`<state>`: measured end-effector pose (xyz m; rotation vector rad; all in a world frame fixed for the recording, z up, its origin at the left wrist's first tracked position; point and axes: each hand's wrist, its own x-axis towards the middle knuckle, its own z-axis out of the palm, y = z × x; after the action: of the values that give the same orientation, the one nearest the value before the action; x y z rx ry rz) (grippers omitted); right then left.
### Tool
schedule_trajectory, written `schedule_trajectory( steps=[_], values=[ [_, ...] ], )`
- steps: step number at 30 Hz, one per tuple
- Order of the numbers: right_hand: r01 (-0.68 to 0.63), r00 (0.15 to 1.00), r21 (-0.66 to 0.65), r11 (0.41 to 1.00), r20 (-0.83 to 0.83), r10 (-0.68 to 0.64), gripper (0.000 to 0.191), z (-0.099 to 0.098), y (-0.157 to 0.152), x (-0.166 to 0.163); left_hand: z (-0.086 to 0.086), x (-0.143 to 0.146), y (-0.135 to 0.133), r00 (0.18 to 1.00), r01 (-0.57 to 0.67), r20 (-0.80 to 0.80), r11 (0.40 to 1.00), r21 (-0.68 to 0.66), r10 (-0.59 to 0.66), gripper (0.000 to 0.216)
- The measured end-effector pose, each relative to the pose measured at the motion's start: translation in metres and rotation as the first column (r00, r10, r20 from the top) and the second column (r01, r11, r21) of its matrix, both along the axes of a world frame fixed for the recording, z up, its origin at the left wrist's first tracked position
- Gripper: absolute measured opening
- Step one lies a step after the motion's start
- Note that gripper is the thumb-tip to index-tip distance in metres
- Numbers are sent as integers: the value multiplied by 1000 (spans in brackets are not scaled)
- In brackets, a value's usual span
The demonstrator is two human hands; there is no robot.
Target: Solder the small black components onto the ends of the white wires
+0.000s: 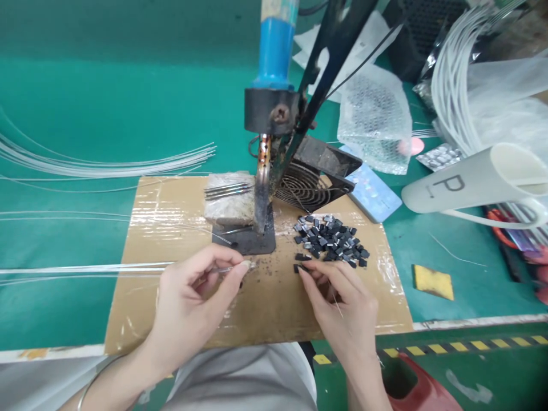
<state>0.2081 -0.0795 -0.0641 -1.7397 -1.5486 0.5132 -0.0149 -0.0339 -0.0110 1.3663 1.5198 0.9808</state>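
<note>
My left hand [194,297] is closed in a pinch on the ends of thin clear strands [85,269] that run off to the left across the cardboard mat [257,319]. My right hand [338,297] is closed, its fingertips pressed on a small black piece [298,268] at the near edge of a pile of several small black pieces [331,240]. Just beyond both hands stands a soldering-iron-like tool [263,182] with a blue handle, fixed upright on a dark base.
A small fan grille [306,191] sits behind the pile. More clear strands [107,162] fan out at the left. Bubble wrap [374,123], a white tube [475,180], a yellow sponge [433,281] and coiled white tubing [454,85] lie to the right on the green bench.
</note>
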Motion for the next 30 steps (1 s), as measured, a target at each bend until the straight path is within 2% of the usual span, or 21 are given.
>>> schedule_trajectory(
  steps=[9,13,15,17,21,24,27,30],
  values=[
    [-89,990,52,995,110,83,9,-2,-5,11,9,2,3,1000,20,-3,1000,-12,-20,9],
    [-7,996,62,998,84,1,7,-5,-6,11,7,2,3,999,18,-30,1000,17,-18,9],
    [66,998,66,996,-15,-65,6,-6,-6,8,6,1,2,999,12,-54,1000,25,-11,9],
    [138,973,34,990,-192,-129,6,-4,-6,1,6,0,1,997,16,-70,999,29,-14,8],
    [157,839,-62,986,-518,-166,7,9,2,-22,9,2,4,999,19,-50,1000,16,-19,9],
    [127,788,-100,987,-594,-161,1,20,10,-39,13,4,6,1000,25,-15,1000,-1,-25,9],
    [104,755,-147,984,-632,-174,4,26,15,-49,15,4,7,999,30,10,1000,-8,-30,10],
    [64,669,-190,980,-720,-183,7,29,19,-55,15,3,8,999,39,29,999,-10,-39,12]
  ],
)
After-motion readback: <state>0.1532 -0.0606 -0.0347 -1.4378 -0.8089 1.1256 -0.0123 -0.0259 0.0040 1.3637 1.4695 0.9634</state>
